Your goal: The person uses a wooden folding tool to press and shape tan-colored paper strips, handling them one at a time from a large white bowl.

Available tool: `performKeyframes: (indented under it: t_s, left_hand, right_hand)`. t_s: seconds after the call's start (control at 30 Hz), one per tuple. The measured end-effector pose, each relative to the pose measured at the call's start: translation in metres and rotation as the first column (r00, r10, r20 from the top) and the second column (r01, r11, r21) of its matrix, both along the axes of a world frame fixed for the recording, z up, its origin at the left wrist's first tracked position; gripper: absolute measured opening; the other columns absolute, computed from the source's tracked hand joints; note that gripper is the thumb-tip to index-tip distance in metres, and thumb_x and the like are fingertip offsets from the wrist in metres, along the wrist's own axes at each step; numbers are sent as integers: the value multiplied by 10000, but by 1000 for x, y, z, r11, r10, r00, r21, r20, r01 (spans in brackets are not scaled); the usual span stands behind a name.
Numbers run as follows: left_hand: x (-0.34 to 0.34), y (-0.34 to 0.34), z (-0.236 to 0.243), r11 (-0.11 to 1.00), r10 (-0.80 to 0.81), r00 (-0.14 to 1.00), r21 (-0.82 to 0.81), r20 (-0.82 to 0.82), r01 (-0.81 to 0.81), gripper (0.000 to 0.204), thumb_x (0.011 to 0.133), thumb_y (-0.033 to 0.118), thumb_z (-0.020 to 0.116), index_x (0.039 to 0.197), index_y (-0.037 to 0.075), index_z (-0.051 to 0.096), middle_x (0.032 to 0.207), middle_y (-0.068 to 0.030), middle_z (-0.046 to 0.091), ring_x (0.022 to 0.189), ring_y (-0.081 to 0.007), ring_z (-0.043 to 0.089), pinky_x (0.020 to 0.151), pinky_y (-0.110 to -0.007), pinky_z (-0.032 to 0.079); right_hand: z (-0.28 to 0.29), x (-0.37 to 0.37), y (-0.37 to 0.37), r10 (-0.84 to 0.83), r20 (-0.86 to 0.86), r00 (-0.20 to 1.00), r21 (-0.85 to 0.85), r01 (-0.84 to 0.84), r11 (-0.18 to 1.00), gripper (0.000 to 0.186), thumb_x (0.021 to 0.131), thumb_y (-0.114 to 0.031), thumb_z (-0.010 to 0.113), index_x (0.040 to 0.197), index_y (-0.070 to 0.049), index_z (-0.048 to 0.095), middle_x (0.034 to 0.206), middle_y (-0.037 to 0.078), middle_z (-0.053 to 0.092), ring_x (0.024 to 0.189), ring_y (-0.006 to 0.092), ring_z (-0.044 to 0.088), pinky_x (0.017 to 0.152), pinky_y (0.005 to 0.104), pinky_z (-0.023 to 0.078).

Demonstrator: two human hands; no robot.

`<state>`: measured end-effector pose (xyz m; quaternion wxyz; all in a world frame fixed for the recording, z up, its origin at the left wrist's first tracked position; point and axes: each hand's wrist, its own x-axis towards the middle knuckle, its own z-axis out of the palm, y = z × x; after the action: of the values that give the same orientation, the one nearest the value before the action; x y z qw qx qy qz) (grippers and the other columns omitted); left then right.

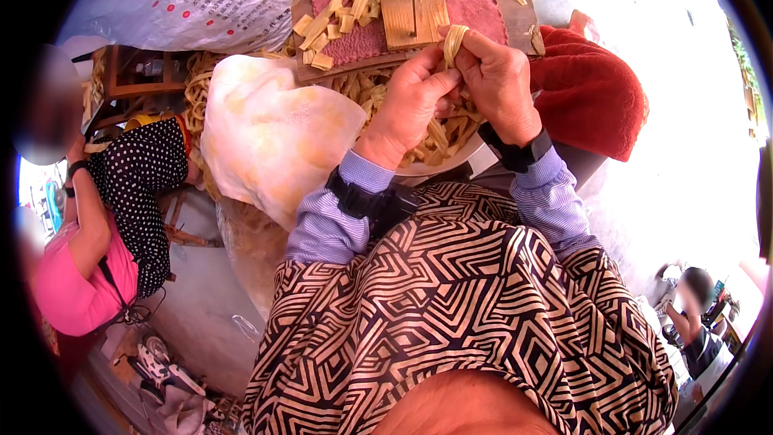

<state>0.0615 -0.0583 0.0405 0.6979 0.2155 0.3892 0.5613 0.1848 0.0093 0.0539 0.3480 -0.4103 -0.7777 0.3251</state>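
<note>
At far left, we have a co-worker in a pink top and dotted trousers. Upper left: printed plastic sack. Next, we mark a white cloth with yellowish stains, draped beside the basin, which is heaped with pale yellow strips. Above it sits a wooden board with pinkish-red fabric, short cut pieces scattered on its left part, and a slotted wooden block near the middle. Left hand: grip narrow, fingers bent in at the task strip; contact partly hidden, so we can't tell whether it pinches. Strip is looped up between both hands, just below the block's lower right corner. Right hand: grip narrow, thumb and fingers holding the strip. Further right, we log a dark red towel, then another person at lower right.
</note>
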Motion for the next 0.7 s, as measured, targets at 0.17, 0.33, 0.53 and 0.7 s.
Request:
performKeyframes:
  t_s: [0.17,0.33,0.53,0.7]
  left_hand:
    - [-22,10,-26,978,-5,761,156,-649,140,119,899,84,568,981,21,627,795,-2,609,688,-123,555,594,-270,449]
    - [-34,23,-2,792,523,39,502,-851,347,256,824,43,610,1079,26,622,889,-87,635,789,-289,604,692,-346,485]
    - [-19,13,-11,894,320,564,440,-761,86,258,866,38,583,1120,-11,595,1060,-86,594,935,-157,592,821,-282,485]
    - [-2,14,0,937,317,421,348,-850,-2,198,852,114,600,1016,5,585,966,-127,606,832,-276,622,725,-356,501]
  right_hand:
    - [-12,8,6,23,173,985,-5,-22,1000,183,882,-283,619,906,-113,682,624,149,597,577,299,623,525,363,482]
    - [-39,6,31,55,-265,963,-763,-244,599,367,916,-351,593,1025,-9,667,884,64,674,783,132,630,675,273,498]
    - [-31,4,18,-137,-647,750,-752,-597,279,237,925,-178,558,1100,-39,639,983,24,652,880,114,613,787,236,472]
    - [-29,1,10,35,-307,951,-456,-179,871,134,832,-55,600,934,-1,667,967,70,634,889,183,600,792,275,468]
